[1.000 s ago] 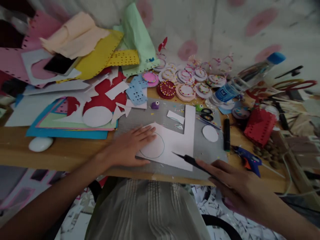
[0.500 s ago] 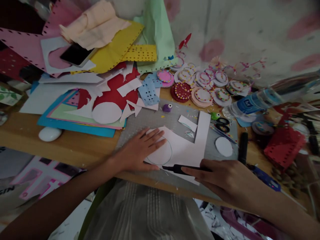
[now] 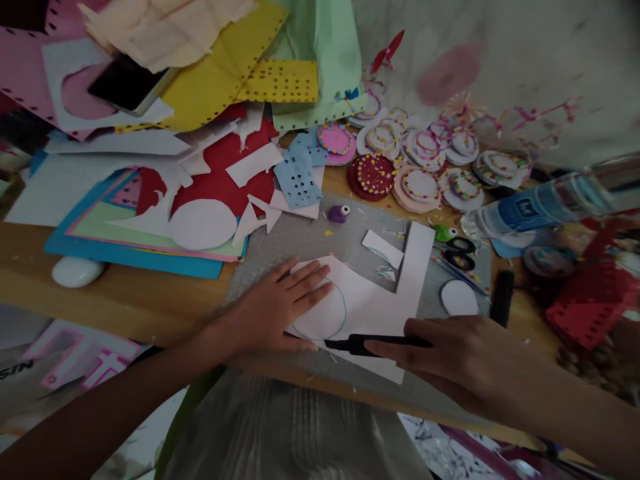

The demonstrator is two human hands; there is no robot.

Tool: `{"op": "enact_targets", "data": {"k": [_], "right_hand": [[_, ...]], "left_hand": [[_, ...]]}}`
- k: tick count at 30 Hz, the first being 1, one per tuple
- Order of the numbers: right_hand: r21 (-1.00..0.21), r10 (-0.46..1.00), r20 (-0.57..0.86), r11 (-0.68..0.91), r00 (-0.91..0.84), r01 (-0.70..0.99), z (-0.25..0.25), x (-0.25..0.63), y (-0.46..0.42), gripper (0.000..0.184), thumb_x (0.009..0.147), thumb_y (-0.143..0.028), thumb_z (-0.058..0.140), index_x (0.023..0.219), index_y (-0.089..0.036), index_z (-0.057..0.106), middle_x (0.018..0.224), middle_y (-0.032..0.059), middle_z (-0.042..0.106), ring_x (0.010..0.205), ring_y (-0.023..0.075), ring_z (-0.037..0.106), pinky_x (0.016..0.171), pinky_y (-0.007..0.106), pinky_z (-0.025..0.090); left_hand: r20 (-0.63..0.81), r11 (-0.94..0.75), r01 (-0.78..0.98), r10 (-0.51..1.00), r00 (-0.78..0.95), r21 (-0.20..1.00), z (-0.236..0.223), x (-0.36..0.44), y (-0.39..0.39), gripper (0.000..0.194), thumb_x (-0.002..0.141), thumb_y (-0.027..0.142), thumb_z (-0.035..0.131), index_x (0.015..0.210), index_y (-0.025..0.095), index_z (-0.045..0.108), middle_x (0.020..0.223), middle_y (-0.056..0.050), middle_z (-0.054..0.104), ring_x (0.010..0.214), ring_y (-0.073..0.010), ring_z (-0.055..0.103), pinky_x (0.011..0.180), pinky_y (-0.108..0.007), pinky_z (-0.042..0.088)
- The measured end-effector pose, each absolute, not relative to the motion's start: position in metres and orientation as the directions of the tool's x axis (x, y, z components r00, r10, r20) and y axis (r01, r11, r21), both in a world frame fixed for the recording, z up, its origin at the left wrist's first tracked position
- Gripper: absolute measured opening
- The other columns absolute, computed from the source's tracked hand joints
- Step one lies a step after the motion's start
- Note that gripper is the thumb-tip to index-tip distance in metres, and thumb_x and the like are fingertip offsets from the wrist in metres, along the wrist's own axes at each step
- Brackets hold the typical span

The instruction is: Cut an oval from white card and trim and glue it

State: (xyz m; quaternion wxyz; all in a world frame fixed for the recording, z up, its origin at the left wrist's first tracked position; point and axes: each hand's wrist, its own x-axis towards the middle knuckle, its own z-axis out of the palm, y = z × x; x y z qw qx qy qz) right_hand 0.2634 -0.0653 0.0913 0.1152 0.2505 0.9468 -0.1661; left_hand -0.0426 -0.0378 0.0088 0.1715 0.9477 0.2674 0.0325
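White paper (image 3: 373,303) with a drawn blue-green circle lies on a grey cutting mat (image 3: 280,233). My left hand (image 3: 280,303) rests flat on it with fingers spread, covering the circle's left part. In my right hand (image 3: 450,353) is a black craft knife (image 3: 367,344), held low over the sheet. Its tip is by the lower edge of the circle, close to my left thumb; whether the blade touches the paper I cannot tell. A cut strip (image 3: 383,250) and a small white disc (image 3: 459,298) lie beyond the sheet.
Black-handled scissors (image 3: 459,253), a purple punch (image 3: 339,213) and a green punch (image 3: 444,232) sit on the mat. Beaded paper discs (image 3: 420,185) line the back, beside a leaning plastic bottle (image 3: 530,210). Coloured papers (image 3: 135,267), a phone (image 3: 131,83) and a white oval object (image 3: 79,272) are at left.
The knife has moved left and down from mid-sheet to the circle's lower edge. My left hand stays on the paper. The whole view has shifted with my head.
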Motion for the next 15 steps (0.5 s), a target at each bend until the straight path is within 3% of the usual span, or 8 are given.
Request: {"op": "enact_targets", "data": {"k": [10,15], "right_hand": [[-0.266,0.374,-0.355,0.838,-0.856,0.477,0.103,0.261,-0.044,0.072,0.086,-0.004,0.045,0.150,-0.031,0.027,0.077,-0.0012,0.058,0.056,0.0124,0.052,0.051,0.029,0.023],[-0.264,0.296,-0.377,0.874,-0.878,0.408,0.108,0.249,-0.022,0.070,0.082,-0.007,0.049,0.145,-0.034,0.037,0.076,-0.0015,0.058,0.052,0.0120,0.048,0.049,0.030,0.017]], "left_hand": [[-0.010,-0.800,0.484,0.515,0.857,0.354,0.007,-0.044,-0.035,0.080,0.090,0.069,0.035,0.149,0.016,0.032,0.159,-0.011,0.022,0.147,-0.0290,0.018,0.118,-0.045,0.010],[0.040,-0.807,0.469,0.515,0.856,0.359,0.004,-0.044,-0.034,0.082,0.088,0.072,0.036,0.146,0.015,0.038,0.157,-0.012,0.029,0.145,-0.0295,0.024,0.118,-0.045,0.013]]}}
